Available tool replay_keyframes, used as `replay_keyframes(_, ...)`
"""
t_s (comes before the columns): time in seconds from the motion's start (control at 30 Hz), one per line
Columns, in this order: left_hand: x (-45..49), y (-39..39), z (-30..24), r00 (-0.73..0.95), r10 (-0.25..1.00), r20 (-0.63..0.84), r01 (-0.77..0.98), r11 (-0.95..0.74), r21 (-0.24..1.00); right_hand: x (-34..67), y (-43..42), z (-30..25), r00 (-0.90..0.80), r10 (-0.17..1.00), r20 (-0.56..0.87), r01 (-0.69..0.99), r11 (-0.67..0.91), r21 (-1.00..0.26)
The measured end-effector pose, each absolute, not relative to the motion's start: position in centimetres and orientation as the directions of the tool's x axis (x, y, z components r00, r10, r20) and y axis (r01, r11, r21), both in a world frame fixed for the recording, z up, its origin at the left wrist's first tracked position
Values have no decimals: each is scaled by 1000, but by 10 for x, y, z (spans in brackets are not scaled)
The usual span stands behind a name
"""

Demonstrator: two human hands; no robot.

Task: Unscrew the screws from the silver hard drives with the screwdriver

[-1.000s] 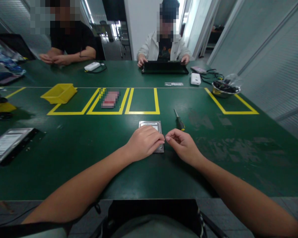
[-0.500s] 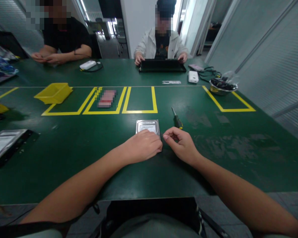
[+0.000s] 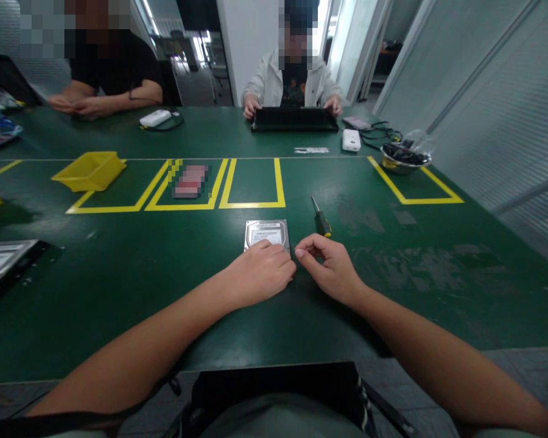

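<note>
On the dark green table (image 3: 119, 261) just before me, I am pressing my left hand (image 3: 260, 272), fingers together and flat, on the near half of the silver metal hard drive with a white label (image 3: 265, 232), while my right hand (image 3: 331, 267) is resting at its right edge, thumb and forefinger pinched together; whether something small is between them I cannot tell. I am judging that the next move is calling for a steady drive and maybe the black-and-yellow screwdriver (image 3: 320, 219) lying just beyond. Since a second ago my left hand is sitting nearer to me, so more label is showing.
</note>
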State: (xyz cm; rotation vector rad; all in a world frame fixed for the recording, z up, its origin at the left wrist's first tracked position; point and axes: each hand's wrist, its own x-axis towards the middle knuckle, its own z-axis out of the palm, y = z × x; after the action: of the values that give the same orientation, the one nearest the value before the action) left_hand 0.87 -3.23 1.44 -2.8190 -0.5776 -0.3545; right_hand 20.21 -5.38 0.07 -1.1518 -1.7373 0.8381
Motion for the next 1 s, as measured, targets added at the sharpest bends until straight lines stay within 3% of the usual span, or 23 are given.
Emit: replay_keyframes(1.0, 3, -38, 13, 885, 369, 285, 414, -903, -117, 205, -52, 5, -206, 913, 352, 416, 407, -813)
